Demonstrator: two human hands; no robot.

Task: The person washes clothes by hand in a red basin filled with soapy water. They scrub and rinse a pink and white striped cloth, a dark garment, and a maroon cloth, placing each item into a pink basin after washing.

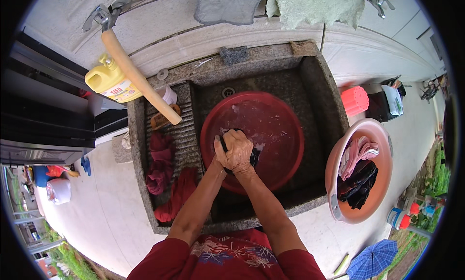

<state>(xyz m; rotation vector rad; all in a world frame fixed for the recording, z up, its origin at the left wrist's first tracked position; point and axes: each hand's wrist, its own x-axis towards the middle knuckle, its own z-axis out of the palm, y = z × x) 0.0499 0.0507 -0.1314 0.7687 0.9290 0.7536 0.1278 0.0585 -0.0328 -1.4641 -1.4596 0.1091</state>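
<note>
A round red basin (286, 134) with soapy water sits inside a grey stone sink (319, 86). Both hands meet over the basin's left half, pressed together on a black cloth (254, 157). My left hand (225, 151) grips the cloth from the left. My right hand (240, 148) lies over it, fingers curled around the same dark cloth. Most of the cloth is hidden under the hands.
Dark red wet clothes (162, 168) lie on the ribbed washboard (186, 134) at the sink's left. A wooden handle (138, 79) slants over it, beside a yellow detergent jug (109, 81). A pink basin (382, 149) holding clothes stands right of the sink. Towels (315, 6) hang above.
</note>
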